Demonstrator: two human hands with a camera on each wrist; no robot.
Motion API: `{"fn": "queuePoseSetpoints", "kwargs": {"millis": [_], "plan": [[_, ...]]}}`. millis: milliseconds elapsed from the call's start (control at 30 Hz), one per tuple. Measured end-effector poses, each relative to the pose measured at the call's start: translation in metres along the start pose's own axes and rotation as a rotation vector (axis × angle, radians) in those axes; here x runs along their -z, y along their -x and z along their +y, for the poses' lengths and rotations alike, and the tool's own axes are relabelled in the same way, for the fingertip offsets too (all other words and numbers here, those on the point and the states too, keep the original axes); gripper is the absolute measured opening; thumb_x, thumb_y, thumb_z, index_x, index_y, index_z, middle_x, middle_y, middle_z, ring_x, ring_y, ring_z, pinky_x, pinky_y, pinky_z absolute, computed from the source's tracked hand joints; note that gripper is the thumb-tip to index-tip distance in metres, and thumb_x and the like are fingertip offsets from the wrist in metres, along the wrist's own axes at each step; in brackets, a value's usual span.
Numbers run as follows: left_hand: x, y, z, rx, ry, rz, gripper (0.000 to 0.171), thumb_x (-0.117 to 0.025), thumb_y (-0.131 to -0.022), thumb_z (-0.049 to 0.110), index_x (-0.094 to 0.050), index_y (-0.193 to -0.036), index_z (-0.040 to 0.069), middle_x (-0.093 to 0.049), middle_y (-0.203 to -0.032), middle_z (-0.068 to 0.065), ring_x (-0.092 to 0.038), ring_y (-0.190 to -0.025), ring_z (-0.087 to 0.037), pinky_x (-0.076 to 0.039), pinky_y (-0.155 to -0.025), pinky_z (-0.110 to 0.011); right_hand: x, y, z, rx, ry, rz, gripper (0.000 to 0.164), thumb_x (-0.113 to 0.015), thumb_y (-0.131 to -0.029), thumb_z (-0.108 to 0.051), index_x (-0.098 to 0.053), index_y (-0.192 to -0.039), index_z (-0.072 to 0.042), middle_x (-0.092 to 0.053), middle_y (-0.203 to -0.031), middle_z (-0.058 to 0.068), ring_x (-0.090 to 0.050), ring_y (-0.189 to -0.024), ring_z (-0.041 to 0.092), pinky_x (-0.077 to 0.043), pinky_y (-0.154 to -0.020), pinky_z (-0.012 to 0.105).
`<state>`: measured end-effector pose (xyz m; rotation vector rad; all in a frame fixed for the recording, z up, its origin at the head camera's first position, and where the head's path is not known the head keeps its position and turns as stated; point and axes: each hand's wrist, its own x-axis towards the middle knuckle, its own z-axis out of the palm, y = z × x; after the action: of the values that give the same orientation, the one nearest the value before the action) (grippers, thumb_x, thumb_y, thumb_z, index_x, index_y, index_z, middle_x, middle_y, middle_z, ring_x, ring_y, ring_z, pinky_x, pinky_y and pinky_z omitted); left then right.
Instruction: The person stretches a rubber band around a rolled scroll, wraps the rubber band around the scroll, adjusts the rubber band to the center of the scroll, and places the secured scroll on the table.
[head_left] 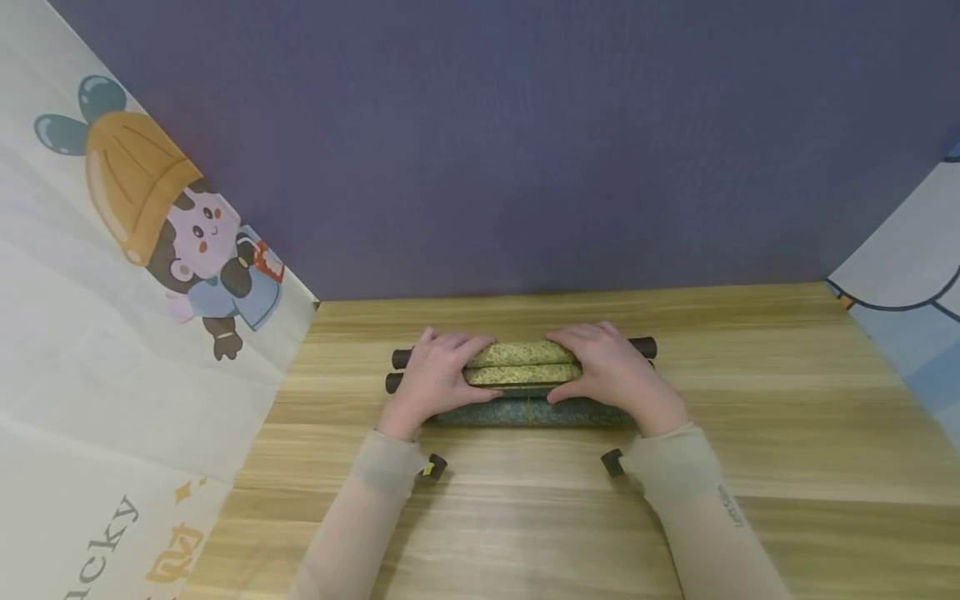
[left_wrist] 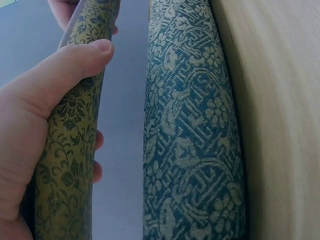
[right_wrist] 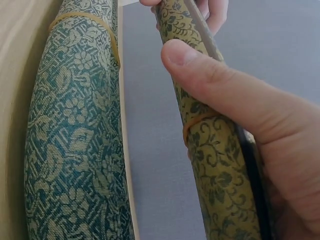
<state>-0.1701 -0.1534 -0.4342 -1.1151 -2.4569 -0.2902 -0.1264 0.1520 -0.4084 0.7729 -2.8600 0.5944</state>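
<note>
A rolled scroll in yellow-gold floral brocade (head_left: 525, 354) lies between both hands in the head view, with a dark roller end (head_left: 643, 347) sticking out past the right hand. My left hand (head_left: 435, 375) grips it toward its left end, thumb (left_wrist: 82, 57) across the brocade and fingertips showing on the far side. From the other end my right hand (head_left: 618, 375) grips the same scroll, thumb (right_wrist: 200, 70) laid over it close to a thin rubber band (right_wrist: 200, 122). Nearer the body lies a teal patterned scroll (head_left: 528, 412), also banded, apart from the hands in the wrist views.
Another yellow-gold strip (head_left: 519, 375) shows just in front of the first. All this is on a wood-grain table (head_left: 765, 400). A dark blue-grey panel (head_left: 540, 150) rises behind, and a white cloth with a cartoon figure (head_left: 202, 225) hangs at the left.
</note>
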Motion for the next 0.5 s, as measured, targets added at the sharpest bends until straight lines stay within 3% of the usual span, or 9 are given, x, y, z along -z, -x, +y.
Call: {"fn": "queuePoseSetpoints", "kwargs": {"millis": [300,500], "plan": [[-0.005,-0.012,0.001,0.02,-0.01,0.003,0.086,-0.096,-0.073,0.066,-0.072,-0.142,0.021,-0.08,-0.122,-0.006,-0.076,-0.108,-0.027,-0.05,-0.09,-0.053,0.005,-0.008,0.016,0.03,-0.018,0.0,0.099,-0.104,-0.07,-0.049,-0.065,-0.15,-0.004,-0.068,-0.148,0.017,-0.062,-0.138,0.041,-0.041,-0.118,0.067],[-0.008,-0.019,0.002,0.05,-0.015,-0.011,0.086,-0.095,-0.074,0.067,-0.071,-0.143,0.022,-0.08,-0.124,-0.006,-0.076,-0.11,-0.027,-0.051,-0.093,-0.054,0.011,-0.013,0.028,0.045,-0.037,-0.005,0.1,-0.104,-0.071,-0.046,-0.063,-0.152,-0.005,-0.066,-0.149,0.018,-0.062,-0.137,0.042,-0.04,-0.119,0.069]]}}
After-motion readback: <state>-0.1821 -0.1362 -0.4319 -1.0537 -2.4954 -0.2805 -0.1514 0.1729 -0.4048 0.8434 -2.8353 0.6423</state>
